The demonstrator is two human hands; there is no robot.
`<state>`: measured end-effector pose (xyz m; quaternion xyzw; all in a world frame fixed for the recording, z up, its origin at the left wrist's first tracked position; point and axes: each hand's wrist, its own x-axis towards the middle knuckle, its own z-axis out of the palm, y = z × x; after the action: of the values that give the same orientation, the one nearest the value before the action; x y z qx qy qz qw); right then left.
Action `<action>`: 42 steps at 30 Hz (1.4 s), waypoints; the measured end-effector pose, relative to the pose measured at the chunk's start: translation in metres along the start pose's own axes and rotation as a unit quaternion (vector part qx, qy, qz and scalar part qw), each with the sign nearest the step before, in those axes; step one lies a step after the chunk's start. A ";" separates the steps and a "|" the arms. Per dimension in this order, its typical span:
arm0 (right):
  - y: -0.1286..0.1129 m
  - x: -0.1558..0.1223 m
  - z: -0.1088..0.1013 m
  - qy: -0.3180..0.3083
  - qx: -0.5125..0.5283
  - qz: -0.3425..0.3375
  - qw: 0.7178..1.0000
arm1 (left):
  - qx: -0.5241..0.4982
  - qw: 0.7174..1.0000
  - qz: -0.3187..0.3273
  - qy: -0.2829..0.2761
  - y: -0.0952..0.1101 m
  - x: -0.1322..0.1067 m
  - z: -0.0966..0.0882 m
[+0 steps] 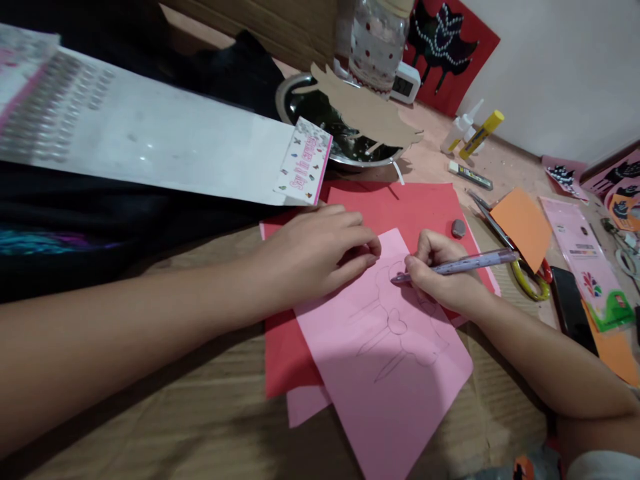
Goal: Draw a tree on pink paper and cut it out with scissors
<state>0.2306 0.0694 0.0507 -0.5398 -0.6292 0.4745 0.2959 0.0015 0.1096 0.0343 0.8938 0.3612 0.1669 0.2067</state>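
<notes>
my right hand (444, 288) pinches the pen (470, 262); my left hand (325, 250), clasping nothing, seems to steady pink paper (390, 407) at eleven o'clock.

The right hand (440, 273) holds a pen (470, 262) with its tip at a line drawing (397, 323) on the pink paper (395, 407). The left hand (325, 247) lies across the pink paper's upper left edge. Beneath the pink paper is red paper (390, 203); beyond its upper right sits a small grey lump (458, 229), perhaps an eraser. Right of the pink paper lie scissors (520, 275) and a black phone (573, 310).
</notes>
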 end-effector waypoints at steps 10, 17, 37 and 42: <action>0.001 0.000 -0.002 -0.001 -0.007 -0.011 1.000 | -0.006 1.000 0.000 0.001 -0.001 0.000 0.001; -0.001 0.001 -0.003 -0.024 0.012 -0.005 1.000 | -0.002 1.000 0.001 -0.001 0.001 0.000 -0.001; -0.001 0.001 -0.004 -0.042 0.027 -0.024 0.998 | 0.004 1.000 0.002 -0.004 -0.001 -0.001 -0.001; 0.001 0.000 -0.005 -0.020 0.029 -0.024 0.999 | 0.008 1.000 -0.003 -0.007 0.001 -0.003 -0.001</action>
<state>0.2357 0.0707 0.0513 -0.5060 -0.6336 0.4963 0.3102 0.0000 0.1069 0.0354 0.8955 0.3634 0.1578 0.2028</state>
